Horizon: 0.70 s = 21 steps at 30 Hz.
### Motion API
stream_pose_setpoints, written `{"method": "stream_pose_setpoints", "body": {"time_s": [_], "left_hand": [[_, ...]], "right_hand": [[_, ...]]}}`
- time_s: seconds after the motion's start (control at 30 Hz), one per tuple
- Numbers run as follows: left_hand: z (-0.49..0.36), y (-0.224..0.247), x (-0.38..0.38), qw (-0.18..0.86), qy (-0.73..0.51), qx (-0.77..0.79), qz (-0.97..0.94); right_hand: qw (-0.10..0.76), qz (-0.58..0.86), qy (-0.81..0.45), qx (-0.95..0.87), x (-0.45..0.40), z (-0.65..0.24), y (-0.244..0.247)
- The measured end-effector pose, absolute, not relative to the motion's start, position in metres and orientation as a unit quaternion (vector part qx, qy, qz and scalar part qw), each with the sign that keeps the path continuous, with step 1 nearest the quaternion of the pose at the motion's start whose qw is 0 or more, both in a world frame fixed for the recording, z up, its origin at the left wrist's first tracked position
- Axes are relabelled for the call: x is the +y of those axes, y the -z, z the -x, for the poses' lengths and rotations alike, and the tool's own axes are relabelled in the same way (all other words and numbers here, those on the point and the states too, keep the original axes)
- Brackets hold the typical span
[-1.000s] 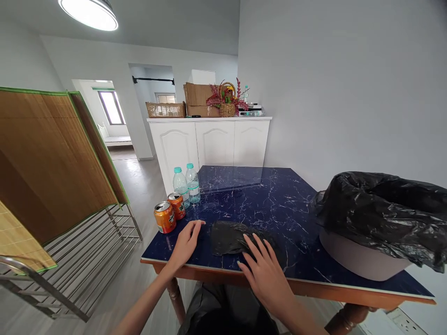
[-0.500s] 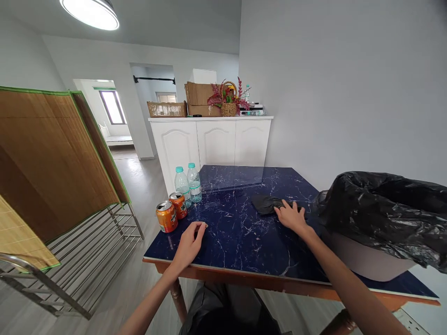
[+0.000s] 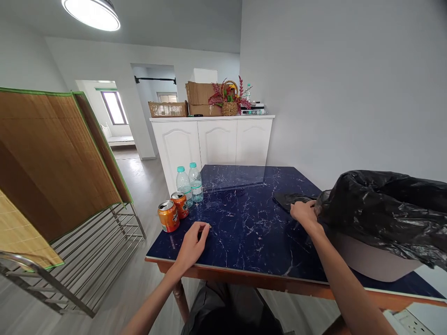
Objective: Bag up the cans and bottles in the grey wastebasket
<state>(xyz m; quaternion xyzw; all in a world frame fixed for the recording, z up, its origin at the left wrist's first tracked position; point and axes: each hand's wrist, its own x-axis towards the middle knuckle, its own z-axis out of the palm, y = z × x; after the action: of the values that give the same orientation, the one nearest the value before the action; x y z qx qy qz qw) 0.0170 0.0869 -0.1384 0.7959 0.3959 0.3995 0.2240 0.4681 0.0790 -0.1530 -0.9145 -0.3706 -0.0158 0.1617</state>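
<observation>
My left hand (image 3: 193, 242) rests near the table's front edge, its thumb and forefinger pinched together; whether anything small lies between them cannot be seen. My right hand (image 3: 305, 216) is at the table's right, fingers curled onto a flat piece of black plastic that looks like a folded bag (image 3: 288, 199). Close beside that hand stands a pale bin (image 3: 373, 260), lined with a large black garbage bag (image 3: 363, 209) folded over its rim. Two orange soda cans (image 3: 168, 217) and two clear water bottles with teal caps (image 3: 196, 186) stand upright beyond my left hand.
The dark blue marbled table (image 3: 240, 232) meets a grey wall on the right. Behind it a white cabinet (image 3: 216, 139) carries cardboard boxes (image 3: 200, 98) and a flower basket (image 3: 229, 108). At left stands a metal rack (image 3: 94, 246) with a bamboo mat (image 3: 59, 158).
My right hand has slid right, toward the bin, and the black plastic has moved with it. Its spread fingers are now curled. The left hand has hardly moved.
</observation>
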Motion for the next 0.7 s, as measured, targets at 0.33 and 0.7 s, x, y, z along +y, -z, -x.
{"method": "stream_pose_setpoints", "body": {"time_s": [0.33, 0.7], "left_hand": [[-0.018, 0.136, 0.085, 0.218, -0.392, 0.382, -0.808], [-0.018, 0.136, 0.083, 0.207, -0.386, 0.375, -0.817]], "right_hand": [[0.206, 0.937, -0.053, -0.275, 0.094, -0.473, 0.174], [0.216, 0.922, -0.039, -0.319, 0.07, -0.463, 0.188]]}}
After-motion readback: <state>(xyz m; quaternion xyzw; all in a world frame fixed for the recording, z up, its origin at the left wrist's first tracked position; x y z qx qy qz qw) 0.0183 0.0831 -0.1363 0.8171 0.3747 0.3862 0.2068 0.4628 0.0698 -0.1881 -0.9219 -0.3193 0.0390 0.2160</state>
